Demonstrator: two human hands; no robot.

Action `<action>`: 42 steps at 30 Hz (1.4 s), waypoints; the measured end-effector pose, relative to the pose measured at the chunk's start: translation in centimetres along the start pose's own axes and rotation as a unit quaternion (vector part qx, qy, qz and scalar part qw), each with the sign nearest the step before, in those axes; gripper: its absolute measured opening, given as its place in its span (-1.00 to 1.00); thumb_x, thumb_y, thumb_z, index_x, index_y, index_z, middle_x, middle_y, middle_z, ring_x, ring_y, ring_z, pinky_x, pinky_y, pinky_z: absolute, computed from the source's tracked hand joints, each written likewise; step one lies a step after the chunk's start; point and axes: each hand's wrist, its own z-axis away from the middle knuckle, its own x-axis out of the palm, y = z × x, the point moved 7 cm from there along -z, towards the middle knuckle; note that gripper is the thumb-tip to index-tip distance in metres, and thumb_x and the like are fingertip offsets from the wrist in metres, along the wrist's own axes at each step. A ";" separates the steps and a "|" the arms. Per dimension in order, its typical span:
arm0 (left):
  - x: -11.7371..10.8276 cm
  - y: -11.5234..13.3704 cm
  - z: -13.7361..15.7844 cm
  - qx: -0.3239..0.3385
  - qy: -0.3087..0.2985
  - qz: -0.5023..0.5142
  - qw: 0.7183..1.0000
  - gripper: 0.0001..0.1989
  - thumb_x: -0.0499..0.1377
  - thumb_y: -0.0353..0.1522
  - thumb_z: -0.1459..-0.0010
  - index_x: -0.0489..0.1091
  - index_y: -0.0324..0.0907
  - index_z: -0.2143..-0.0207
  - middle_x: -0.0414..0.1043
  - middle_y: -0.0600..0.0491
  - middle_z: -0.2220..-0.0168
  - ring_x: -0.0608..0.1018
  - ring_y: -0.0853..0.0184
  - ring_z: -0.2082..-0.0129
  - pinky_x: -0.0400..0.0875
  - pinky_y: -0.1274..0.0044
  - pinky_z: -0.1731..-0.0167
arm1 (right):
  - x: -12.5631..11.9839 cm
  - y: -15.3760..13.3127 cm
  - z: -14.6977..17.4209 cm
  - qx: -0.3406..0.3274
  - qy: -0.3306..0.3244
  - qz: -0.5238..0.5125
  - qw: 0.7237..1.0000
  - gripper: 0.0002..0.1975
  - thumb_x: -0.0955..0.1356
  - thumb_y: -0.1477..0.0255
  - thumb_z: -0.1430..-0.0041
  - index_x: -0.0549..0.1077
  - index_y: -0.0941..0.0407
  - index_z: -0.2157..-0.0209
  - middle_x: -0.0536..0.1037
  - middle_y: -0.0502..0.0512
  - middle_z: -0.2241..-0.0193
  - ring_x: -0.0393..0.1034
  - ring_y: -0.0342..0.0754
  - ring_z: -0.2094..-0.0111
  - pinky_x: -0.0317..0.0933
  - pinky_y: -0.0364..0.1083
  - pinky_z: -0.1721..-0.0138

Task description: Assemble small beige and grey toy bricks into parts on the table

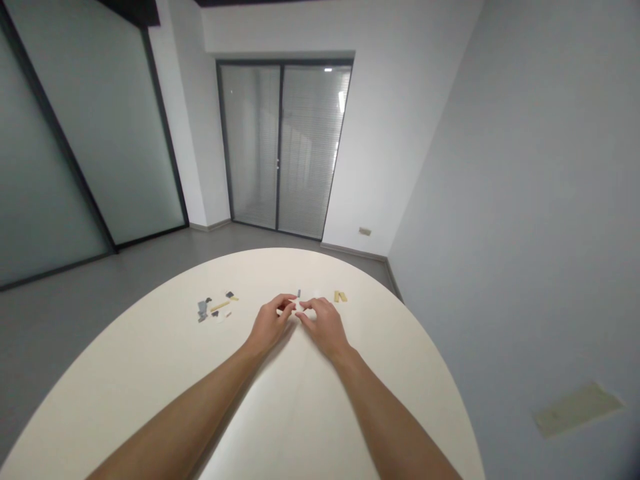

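My left hand [273, 321] and my right hand [325, 325] meet over the middle of the table, fingertips almost touching. The fingers of both are curled inward in a pinch. Something small and pale seems to lie between the fingertips, but it blends with the tabletop and I cannot make it out. Just beyond them lies a small grey-blue piece [299, 293], apart from the fingers. To the right of my right hand sit a few flat yellow pieces [340, 297], close together.
On the round white table [150, 373], left of my hands, are scattered grey pieces [203, 307], a long yellow strip [220, 307], a dark piece [230, 294] and a small white piece [228, 314]. A grey wall [525, 200] stands right; a glass door [280, 147] is behind.
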 end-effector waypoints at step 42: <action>0.3 -0.4 -0.1 0.010 -0.015 -0.014 1.000 -0.70 0.08 -0.19 -0.20 0.49 -0.18 0.23 0.58 -0.01 0.23 0.56 0.25 0.22 0.42 0.45 0.16 | 0.5 -0.4 -0.1 -0.015 -0.057 0.022 0.998 -0.76 0.40 0.30 -0.26 0.55 0.03 0.06 0.63 0.06 0.23 0.43 -0.02 0.16 0.26 -0.04 0.10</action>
